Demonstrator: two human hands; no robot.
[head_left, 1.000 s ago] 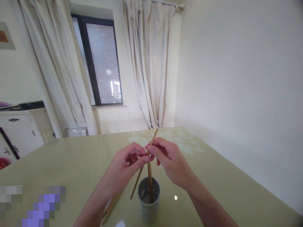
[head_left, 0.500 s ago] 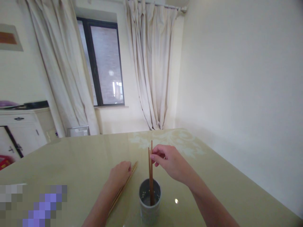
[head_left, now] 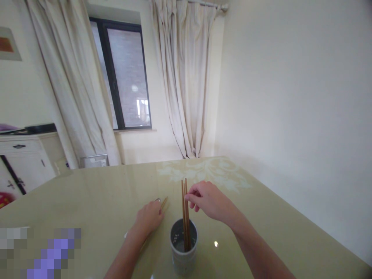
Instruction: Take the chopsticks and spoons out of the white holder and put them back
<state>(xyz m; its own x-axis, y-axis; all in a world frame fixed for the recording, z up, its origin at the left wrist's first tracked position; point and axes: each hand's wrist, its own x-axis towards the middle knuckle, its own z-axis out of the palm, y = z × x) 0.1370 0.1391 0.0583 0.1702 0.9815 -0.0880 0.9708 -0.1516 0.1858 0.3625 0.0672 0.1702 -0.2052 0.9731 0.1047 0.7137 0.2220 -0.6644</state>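
A grey-white cup (head_left: 184,263) stands on the table in front of me, with several brown wooden chopsticks (head_left: 184,217) upright in it. At the upper part of the rightmost one, the thumb and forefinger of my right hand (head_left: 207,199) are pinched on it; the other fingers hang curled. To the left of the cup, my left hand (head_left: 149,217) lies low over lighter wooden chopsticks (head_left: 164,202), fingers curled round them and mostly hidden. A small shiny edge (head_left: 158,200) shows past its knuckles, its kind unclear. A whitish tip (head_left: 126,234) peeks out beside the left wrist.
The glossy greenish table (head_left: 95,201) has a pale floral pattern at its far right. Wall (head_left: 290,116) runs along the right edge. Behind are curtains (head_left: 192,77), a window (head_left: 129,77) and a white cabinet (head_left: 29,159). A pixelated patch covers the lower left.
The chopstick at my right hand has sunk lower into the cup, and that hand has come down slightly. My left hand has shifted over the loose chopsticks, covering more; the shiny edge now shows.
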